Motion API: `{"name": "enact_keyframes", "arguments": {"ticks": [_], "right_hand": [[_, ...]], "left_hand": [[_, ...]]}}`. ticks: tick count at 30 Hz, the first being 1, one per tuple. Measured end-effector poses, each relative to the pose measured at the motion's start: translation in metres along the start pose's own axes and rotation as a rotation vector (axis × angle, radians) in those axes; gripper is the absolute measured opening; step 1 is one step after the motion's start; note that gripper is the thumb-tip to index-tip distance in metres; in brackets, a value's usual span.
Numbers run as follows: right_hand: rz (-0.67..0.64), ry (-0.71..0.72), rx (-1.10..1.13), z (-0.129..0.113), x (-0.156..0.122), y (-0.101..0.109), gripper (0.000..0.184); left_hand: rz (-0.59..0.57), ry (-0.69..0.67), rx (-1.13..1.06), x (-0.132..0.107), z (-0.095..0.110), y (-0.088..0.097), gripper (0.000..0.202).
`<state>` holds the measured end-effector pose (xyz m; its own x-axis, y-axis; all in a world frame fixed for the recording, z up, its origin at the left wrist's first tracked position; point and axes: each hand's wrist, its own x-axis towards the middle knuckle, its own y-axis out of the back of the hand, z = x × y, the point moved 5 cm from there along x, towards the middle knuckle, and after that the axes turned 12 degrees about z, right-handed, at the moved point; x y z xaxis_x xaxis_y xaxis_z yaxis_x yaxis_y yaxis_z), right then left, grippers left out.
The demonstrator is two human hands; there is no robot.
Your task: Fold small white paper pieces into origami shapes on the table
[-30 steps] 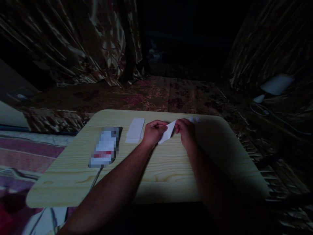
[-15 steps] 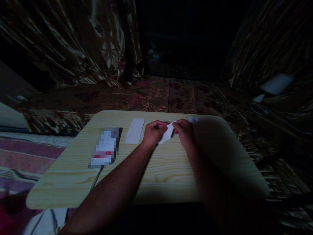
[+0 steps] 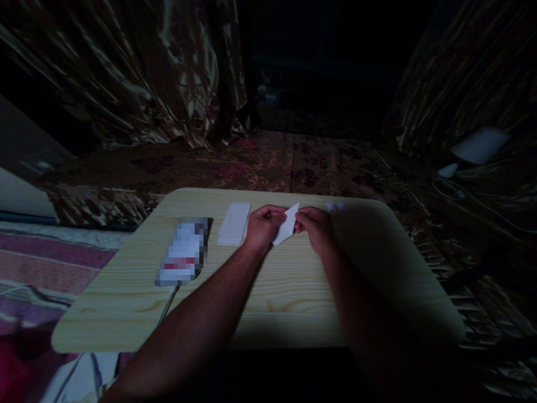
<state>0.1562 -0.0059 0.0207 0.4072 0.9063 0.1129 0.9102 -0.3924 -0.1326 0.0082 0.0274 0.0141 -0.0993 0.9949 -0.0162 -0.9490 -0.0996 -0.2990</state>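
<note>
A folded piece of white paper [image 3: 287,226], with slanted ends, is held above the middle of the table. My left hand [image 3: 265,225] pinches its left side, thumb on top. From the right, my right hand [image 3: 314,223] grips the paper's upper right edge between thumb and fingers. A stack of white paper strips [image 3: 235,223] lies just left of my left hand. Beyond my right hand are small folded white paper pieces [image 3: 335,206] near the far edge.
The light wooden table [image 3: 285,302] has rounded corners. On its left lies a blurred-out phone [image 3: 182,252] with a cable [image 3: 168,305] running off the near edge. A white lamp [image 3: 480,145] stands at the right, past the table. A striped bedcover [image 3: 54,263] is at the left.
The paper's pointed upper end now shows between my hands, as my right fingers have shifted down its right edge. The view has moved slightly.
</note>
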Motion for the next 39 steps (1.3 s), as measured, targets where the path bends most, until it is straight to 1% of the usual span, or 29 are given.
{"name": "enact_keyframes", "arguments": {"ticks": [13,20,23,26,28,31,39], "right_hand": [[0.017,0.011,-0.011,-0.002,0.000,-0.001,0.021],[0.004,0.020,-0.003,0.002,0.002,0.000,0.021],[-0.010,0.011,-0.031,0.002,0.001,-0.001,0.021],[-0.054,0.023,-0.073,0.001,-0.002,-0.004,0.020],[-0.048,0.025,-0.088,0.001,-0.002,-0.004,0.020],[-0.034,0.017,-0.053,0.005,-0.001,-0.004,0.020],[-0.051,-0.036,0.088,0.014,0.001,-0.005,0.023]], "left_hand": [[0.007,0.000,-0.011,-0.002,0.002,-0.001,0.027],[0.002,-0.025,-0.006,0.000,0.001,0.000,0.028],[-0.013,-0.022,-0.002,-0.002,0.001,-0.001,0.026],[-0.045,-0.003,0.000,-0.004,0.001,-0.003,0.024],[-0.062,0.007,0.007,-0.005,0.001,-0.005,0.024],[-0.083,0.021,0.006,-0.006,0.000,-0.006,0.025],[-0.116,0.040,0.001,-0.008,-0.001,-0.008,0.028]]}}
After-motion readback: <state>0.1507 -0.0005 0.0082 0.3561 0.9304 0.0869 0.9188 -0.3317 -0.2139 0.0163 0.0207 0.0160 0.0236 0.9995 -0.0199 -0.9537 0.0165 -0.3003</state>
